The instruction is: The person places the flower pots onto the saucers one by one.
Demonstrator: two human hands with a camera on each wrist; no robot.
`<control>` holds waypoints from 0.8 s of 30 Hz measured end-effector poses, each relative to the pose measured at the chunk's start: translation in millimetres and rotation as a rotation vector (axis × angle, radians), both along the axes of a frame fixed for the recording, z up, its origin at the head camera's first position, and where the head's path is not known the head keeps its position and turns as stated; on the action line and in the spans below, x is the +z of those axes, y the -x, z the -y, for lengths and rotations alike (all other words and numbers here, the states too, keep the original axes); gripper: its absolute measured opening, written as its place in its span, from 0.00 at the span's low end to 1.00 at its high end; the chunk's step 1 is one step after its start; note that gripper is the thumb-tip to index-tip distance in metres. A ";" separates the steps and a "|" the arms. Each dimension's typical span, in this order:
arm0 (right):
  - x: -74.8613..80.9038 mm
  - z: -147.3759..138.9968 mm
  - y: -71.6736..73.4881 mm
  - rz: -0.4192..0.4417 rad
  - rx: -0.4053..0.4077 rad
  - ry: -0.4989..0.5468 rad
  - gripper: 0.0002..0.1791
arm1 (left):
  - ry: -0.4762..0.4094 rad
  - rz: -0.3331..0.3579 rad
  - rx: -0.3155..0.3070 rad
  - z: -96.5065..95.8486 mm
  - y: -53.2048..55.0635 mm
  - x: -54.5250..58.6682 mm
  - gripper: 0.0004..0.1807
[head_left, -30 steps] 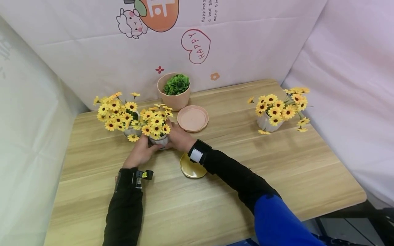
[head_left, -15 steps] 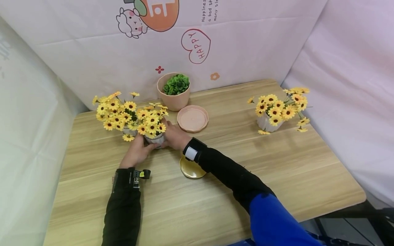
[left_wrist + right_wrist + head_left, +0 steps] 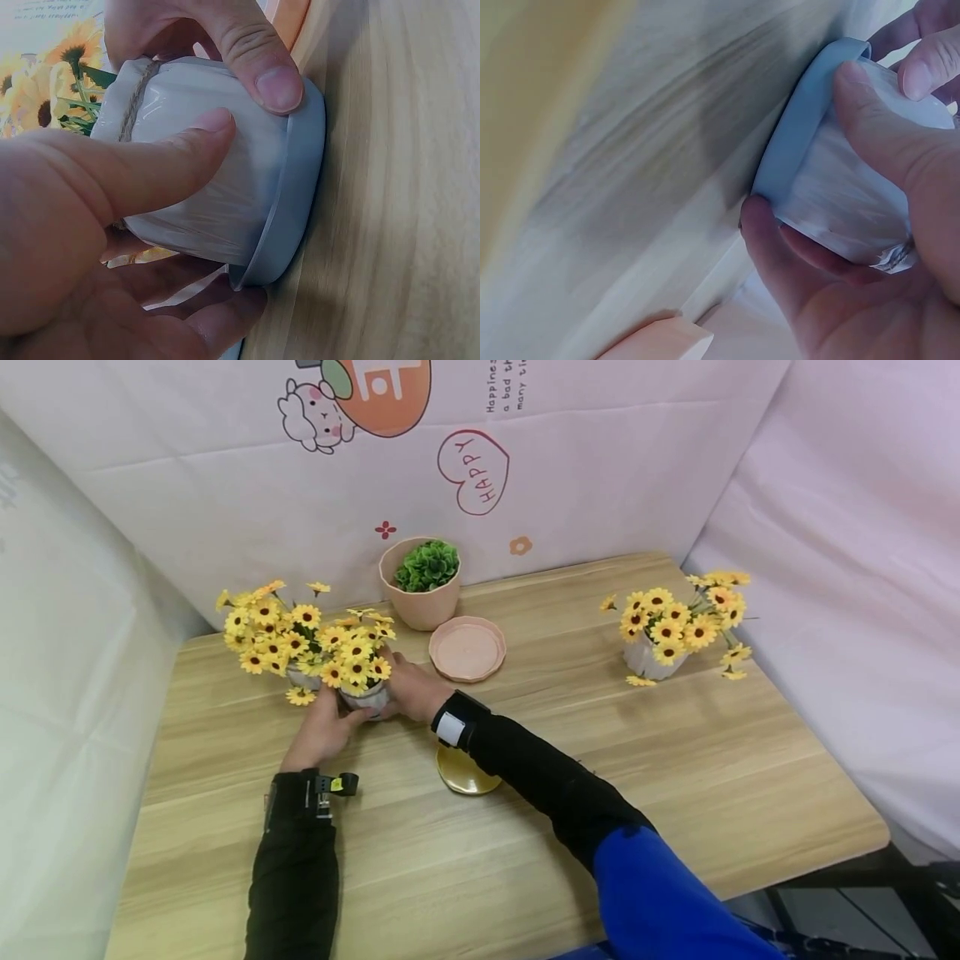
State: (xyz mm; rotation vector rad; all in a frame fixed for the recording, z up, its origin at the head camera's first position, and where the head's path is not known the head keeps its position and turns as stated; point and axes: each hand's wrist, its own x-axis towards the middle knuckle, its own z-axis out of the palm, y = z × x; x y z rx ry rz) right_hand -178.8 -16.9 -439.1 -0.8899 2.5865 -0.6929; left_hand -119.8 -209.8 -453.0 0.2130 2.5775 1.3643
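Observation:
Both hands hold a pot of yellow daisies (image 3: 358,664) low over the table's left half. The pot (image 3: 247,172) is pale, wrapped in clear film with twine near its top, and sits in a blue-grey saucer (image 3: 296,187). My left hand (image 3: 318,731) grips its left side, thumb on the wrap and fingers around the saucer's edge. My right hand (image 3: 416,687) grips the other side, its thumb at the saucer (image 3: 799,135) rim. Directly left, overlapping it in the head view, stands a second pot of yellow daisies (image 3: 262,631).
A pink pot (image 3: 422,606) with a green plant (image 3: 427,566) stands by the back wall. In front lies a pink saucer (image 3: 467,648). A gold saucer (image 3: 467,772) lies near my right wrist. A third daisy pot (image 3: 651,658) stands on the right.
Both hands have moved left with the daisy pot between them. The neighbouring daisy pot has also shifted a little left. The head view has turned slightly.

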 end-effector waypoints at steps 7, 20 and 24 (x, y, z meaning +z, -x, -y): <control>0.3 10.5 4.9 0.018 -0.017 0.005 0.62 | 0.004 -0.007 0.016 6.2 2.0 0.0 0.47; 1.9 28.9 10.5 0.042 -0.053 -0.025 0.62 | -0.004 -0.014 0.065 18.4 1.7 -2.4 0.46; 2.3 34.2 10.6 0.027 -0.047 -0.030 0.62 | -0.004 -0.022 0.077 21.1 1.2 -3.0 0.47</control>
